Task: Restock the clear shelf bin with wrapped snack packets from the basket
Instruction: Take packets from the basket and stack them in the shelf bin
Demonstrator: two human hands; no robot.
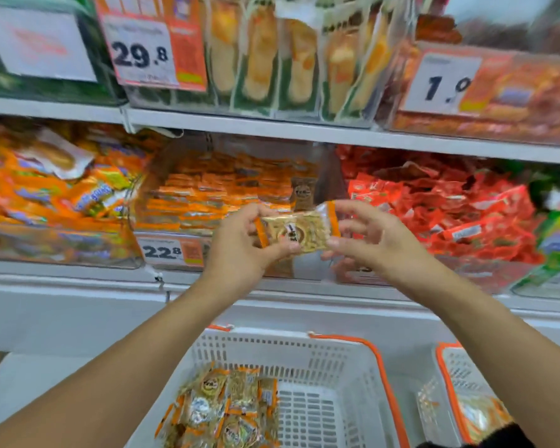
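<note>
Two hands hold one packet in front of the clear bin on the middle shelf. The left hand grips the packet's left end, thumb across the front near the bottom edge and fingers curled behind. The right hand touches the right end with thumb and fingertips; its fingers are spread and only loosely bent. The packet is clear-wrapped with orange end strips and a round dark label, lying roughly level, long side across.

The bin behind it holds stacked orange-edged packets of the same kind, with one brown packet standing upright at its right rear. A price tag reading 22.8 sits on the bin front, just left of the left hand.

Below, a white basket with an orange rim holds a pile of the same packets in its left half; the right half shows bare slotted floor. A second basket stands just beside it to the right, contents blurred.

Neighbouring bins: orange and purple wrappers to the left, red wrappers to the right. The upper shelf carries tags 29.8 and 1.0, partly blurred.
</note>
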